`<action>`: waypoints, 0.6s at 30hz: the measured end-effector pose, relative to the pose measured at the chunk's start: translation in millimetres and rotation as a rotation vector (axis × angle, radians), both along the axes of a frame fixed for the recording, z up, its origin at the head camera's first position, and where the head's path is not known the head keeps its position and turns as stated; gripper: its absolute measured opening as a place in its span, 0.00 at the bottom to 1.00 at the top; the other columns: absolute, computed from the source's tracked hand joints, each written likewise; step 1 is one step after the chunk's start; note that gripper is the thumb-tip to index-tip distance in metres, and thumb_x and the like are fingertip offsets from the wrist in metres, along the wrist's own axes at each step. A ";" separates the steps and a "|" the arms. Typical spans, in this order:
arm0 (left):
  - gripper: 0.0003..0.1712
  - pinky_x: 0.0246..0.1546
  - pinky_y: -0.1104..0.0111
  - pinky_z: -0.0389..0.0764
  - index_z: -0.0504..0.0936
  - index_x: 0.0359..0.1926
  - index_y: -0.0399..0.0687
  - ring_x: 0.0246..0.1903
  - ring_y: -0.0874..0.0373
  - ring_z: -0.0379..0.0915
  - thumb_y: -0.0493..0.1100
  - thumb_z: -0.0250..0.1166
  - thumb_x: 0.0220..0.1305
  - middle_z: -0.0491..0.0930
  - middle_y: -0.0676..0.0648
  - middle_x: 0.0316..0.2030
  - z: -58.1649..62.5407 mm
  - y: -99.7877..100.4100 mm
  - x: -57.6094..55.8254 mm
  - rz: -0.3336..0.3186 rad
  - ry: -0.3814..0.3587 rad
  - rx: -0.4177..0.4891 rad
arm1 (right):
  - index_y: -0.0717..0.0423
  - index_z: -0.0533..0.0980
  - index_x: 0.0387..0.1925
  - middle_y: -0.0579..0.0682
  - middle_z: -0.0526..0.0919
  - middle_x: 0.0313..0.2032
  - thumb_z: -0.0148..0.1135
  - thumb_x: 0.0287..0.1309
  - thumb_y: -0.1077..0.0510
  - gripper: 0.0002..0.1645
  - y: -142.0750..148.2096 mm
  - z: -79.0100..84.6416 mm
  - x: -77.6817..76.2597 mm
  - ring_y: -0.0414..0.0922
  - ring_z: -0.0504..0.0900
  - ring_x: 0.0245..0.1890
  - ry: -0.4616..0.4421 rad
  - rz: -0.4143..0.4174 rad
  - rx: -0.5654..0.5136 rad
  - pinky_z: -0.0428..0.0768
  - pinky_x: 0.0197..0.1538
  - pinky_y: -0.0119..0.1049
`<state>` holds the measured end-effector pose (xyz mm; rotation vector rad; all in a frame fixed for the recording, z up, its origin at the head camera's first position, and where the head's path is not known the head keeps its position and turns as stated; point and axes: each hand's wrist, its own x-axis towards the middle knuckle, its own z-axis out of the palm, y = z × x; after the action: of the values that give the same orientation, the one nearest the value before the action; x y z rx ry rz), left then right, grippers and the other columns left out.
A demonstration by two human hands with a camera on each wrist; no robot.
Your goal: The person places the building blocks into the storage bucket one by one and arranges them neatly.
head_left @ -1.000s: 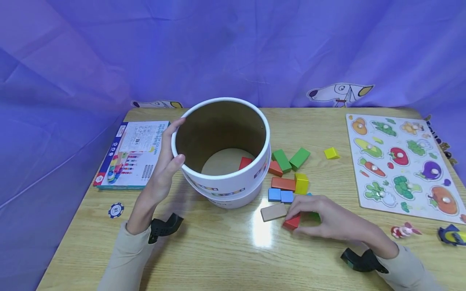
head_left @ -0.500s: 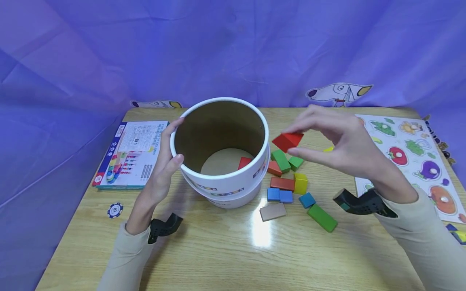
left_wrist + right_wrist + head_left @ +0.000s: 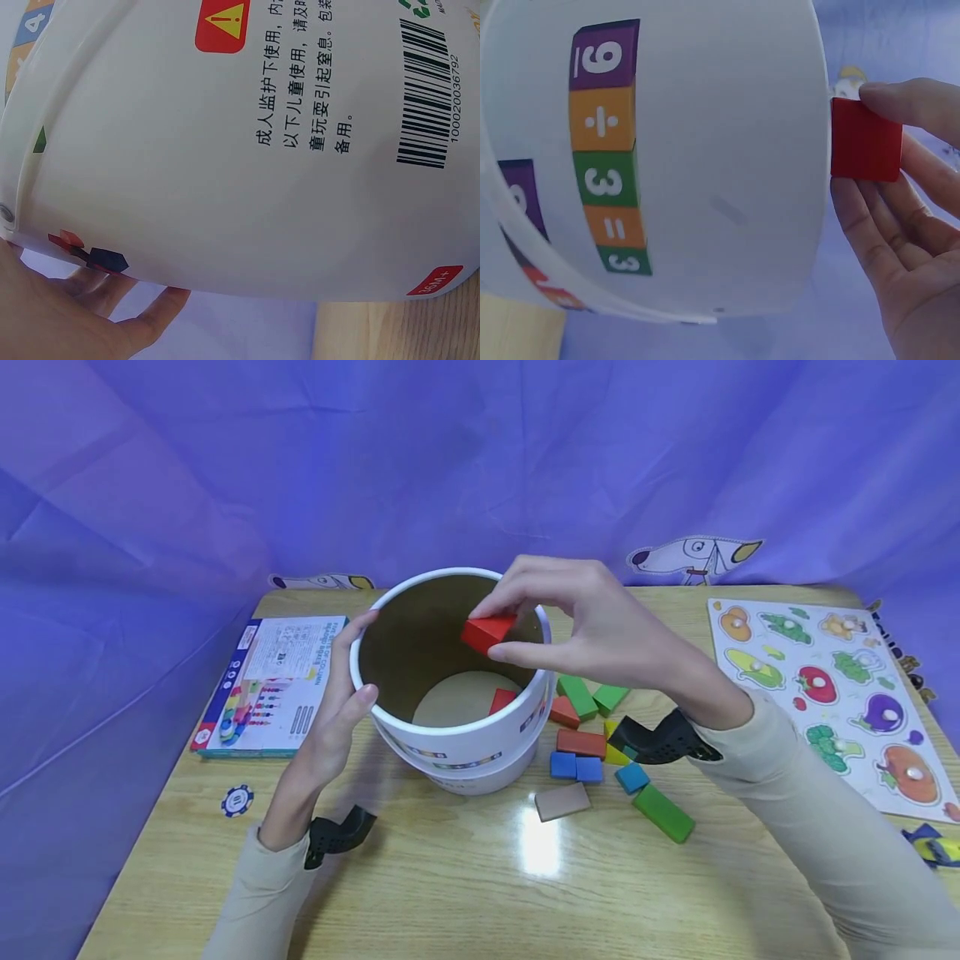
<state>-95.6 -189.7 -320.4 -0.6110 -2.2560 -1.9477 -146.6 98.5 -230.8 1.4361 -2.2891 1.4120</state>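
A round white bucket [image 3: 480, 739] stands on the table, printed with number sums. My left hand [image 3: 333, 718] holds it from the left, fingers and thumb spread along the rim. In the left wrist view, the fingers [image 3: 112, 292] reach round the white wall. My right hand [image 3: 566, 618] pinches a red triangular block [image 3: 486, 632] between thumb and fingers, over the right part of the bucket's opening. In the right wrist view, that red block shows a square face close to the bucket's rim. Another red block [image 3: 502, 700] lies on the bucket's bottom, partly hidden by the near wall.
Right of the bucket lie several loose blocks: green [image 3: 663, 812], blue [image 3: 588, 769], red [image 3: 581, 743] and a plain wooden one [image 3: 562, 802]. A vegetable peg puzzle [image 3: 832, 702] lies far right. At left are a flat box [image 3: 273, 685] and a poker chip [image 3: 237, 801].
My right hand has picked the red triangular block up off the table and carried it up and left, over the bucket's opening. My left hand has stayed at the rim.
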 end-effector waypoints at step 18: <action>0.42 0.67 0.36 0.48 0.47 0.75 0.58 0.70 0.52 0.45 0.60 0.53 0.64 0.50 0.53 0.72 -2.4 -1.1 -0.5 -0.005 0.004 0.007 | 0.51 0.84 0.44 0.42 0.83 0.39 0.72 0.52 0.61 0.15 -16.6 -1.4 -11.7 0.36 0.81 0.39 -0.028 0.006 0.068 0.80 0.46 0.33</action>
<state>-96.1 -190.8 -322.7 -0.6207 -2.2467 -1.9536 -158.2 81.9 -232.2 1.4515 -2.3738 1.3774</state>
